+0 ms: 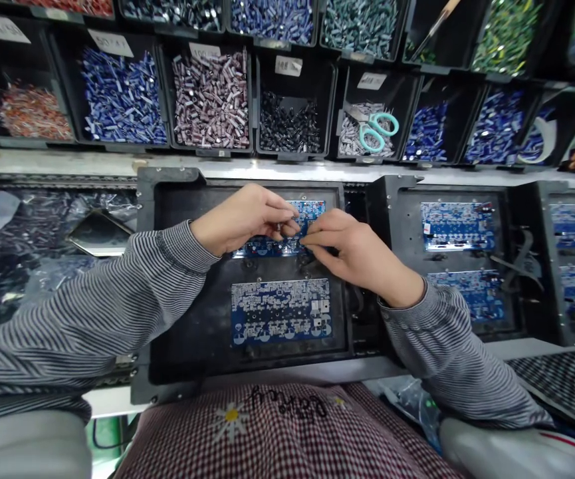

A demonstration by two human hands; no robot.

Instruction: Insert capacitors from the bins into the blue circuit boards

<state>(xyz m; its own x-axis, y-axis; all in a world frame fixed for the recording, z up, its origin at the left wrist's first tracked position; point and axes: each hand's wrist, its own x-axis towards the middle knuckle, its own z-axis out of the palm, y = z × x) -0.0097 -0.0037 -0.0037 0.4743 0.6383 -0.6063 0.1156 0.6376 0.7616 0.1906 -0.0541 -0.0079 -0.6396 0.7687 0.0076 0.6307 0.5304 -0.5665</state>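
Over the upper blue circuit board (312,209) my left hand (252,218) curls its fingers around something small that I cannot make out. My right hand (351,249) pinches at the same board's right half, its fingertips pressed together; anything between them is too small to name. Both hands partly cover this board. Below them a second blue circuit board (281,311) lies flat in the same black tray (192,359), with white markings and a few pale parts at its right end.
Black bins of small components (211,100) line the back, one with teal-handled scissors (377,132) on top. To the right, another black tray (401,266) holds two boards (457,226). Plastic bags (42,219) and a dark flat object (100,233) lie left.
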